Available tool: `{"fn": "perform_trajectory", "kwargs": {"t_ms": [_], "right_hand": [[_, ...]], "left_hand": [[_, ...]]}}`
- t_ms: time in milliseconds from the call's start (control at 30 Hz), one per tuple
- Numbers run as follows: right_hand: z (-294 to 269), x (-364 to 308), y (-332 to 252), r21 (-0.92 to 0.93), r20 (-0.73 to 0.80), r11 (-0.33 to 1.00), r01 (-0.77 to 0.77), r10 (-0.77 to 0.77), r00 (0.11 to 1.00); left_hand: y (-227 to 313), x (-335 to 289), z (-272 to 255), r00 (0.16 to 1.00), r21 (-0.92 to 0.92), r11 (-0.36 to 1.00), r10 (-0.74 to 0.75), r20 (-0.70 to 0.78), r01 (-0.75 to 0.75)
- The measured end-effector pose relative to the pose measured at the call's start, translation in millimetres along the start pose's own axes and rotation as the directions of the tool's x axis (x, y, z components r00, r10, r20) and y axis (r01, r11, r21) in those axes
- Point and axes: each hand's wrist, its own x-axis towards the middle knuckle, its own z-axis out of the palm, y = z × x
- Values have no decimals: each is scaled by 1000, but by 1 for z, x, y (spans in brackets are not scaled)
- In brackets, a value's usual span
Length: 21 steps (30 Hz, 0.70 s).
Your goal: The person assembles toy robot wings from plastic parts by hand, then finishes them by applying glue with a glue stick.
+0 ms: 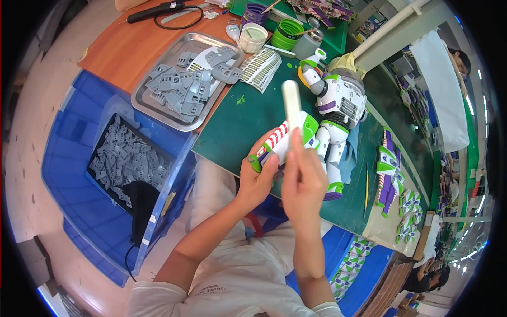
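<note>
My left hand (256, 179) is closed round a toy wing piece (276, 136) with red and white stripes, a green tip and white and green parts. Just to its right, my right hand (305, 177) grips a white round-ended tool (291, 100), held upright over the wing piece. The tool's exact kind is unclear, as the fingers cover its lower end. Beyond my hands, a white, green and purple toy spaceman figure (340, 100) lies on the green bench top (240, 134). My right hand partly hides where the wing piece ends near the figure's legs.
A metal tray (138, 100) of grey plastic parts sits at the left, above a blue bin (68, 142) holding more grey parts. Pots (288, 34) and a white cup (253, 38) stand at the back. More wing pieces (388, 169) lie at the right, near a thin yellow stick (366, 190).
</note>
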Motion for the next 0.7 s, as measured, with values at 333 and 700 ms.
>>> {"fn": "perform_trajectory", "kwargs": {"t_ms": [333, 700], "right_hand": [[-86, -43, 100, 98, -377, 871, -482, 481, 791], [-82, -42, 91, -93, -203, 955, -280, 257, 945]], "left_hand": [[-10, -5, -15, 987, -255, 961, -134, -89, 107], [-1, -7, -1, 938, -625, 739, -346, -32, 251]]}}
